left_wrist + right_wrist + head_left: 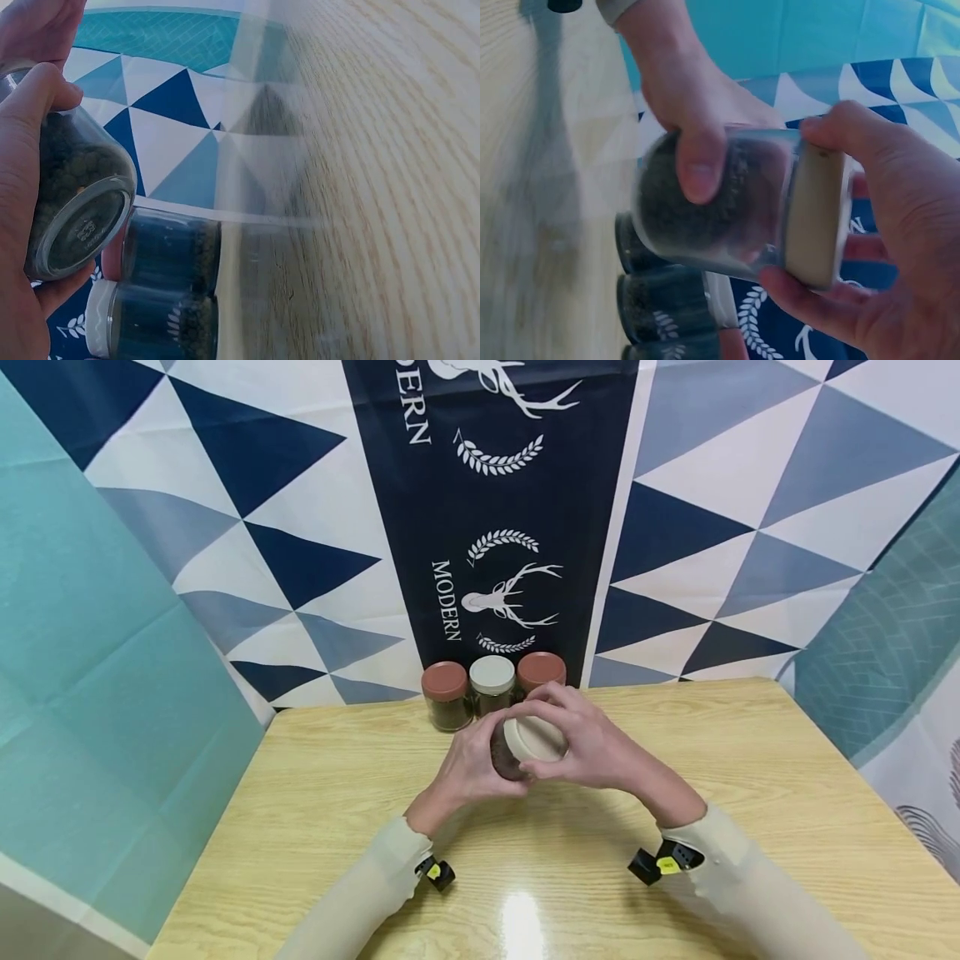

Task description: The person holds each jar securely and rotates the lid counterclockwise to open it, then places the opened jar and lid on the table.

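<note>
My left hand (472, 764) grips a clear glass jar (754, 199) round its body, thumb across the side. Small dark pieces fill part of the jar; the left wrist view shows its round base (86, 229). A cream lid (815, 217) sits on the jar's mouth, and the fingers and thumb of my right hand (588, 739) are curled round its rim. Jar and lid are tilted, held above the wooden table (330, 827). In the head view the hands hide much of the jar.
Behind the hands, against the patterned wall cloth (315, 568), stand three similar jars in a row: one with a reddish-brown lid (444, 681), one with a white lid (492, 675), another reddish-brown lid (542, 669). A teal cloth (90, 652) hangs along the left side.
</note>
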Demonstrator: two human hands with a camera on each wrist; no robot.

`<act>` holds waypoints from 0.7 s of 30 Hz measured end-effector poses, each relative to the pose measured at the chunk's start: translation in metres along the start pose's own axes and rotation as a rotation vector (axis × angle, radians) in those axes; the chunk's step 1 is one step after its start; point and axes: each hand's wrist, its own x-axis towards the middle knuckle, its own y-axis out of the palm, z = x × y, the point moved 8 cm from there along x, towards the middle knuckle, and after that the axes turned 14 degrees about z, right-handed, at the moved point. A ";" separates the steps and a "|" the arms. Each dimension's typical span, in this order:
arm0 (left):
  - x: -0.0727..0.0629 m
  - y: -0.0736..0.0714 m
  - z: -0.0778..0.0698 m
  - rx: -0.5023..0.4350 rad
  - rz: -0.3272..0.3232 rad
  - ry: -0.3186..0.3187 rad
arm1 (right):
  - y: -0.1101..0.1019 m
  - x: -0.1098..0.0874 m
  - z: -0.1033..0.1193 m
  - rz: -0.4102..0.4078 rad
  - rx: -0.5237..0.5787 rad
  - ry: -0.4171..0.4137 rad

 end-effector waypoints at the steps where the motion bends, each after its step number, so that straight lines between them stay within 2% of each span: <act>1: 0.000 0.000 0.000 -0.003 0.001 0.000 | 0.001 0.001 0.001 0.018 0.001 -0.028; 6: -0.002 -0.001 0.001 0.008 0.002 -0.001 | 0.002 0.001 0.005 0.072 -0.013 -0.145; 8: -0.002 -0.001 0.001 0.017 0.005 -0.006 | 0.002 0.001 0.006 0.080 -0.017 -0.161; 11: -0.003 0.000 0.002 0.023 0.007 -0.008 | 0.001 0.000 0.005 0.086 -0.008 -0.142; 15: -0.003 -0.001 0.004 0.015 0.006 -0.014 | -0.003 -0.001 -0.003 0.104 0.065 -0.030; 21: -0.003 -0.002 0.006 -0.002 0.007 -0.032 | -0.009 -0.001 -0.013 0.066 0.154 0.173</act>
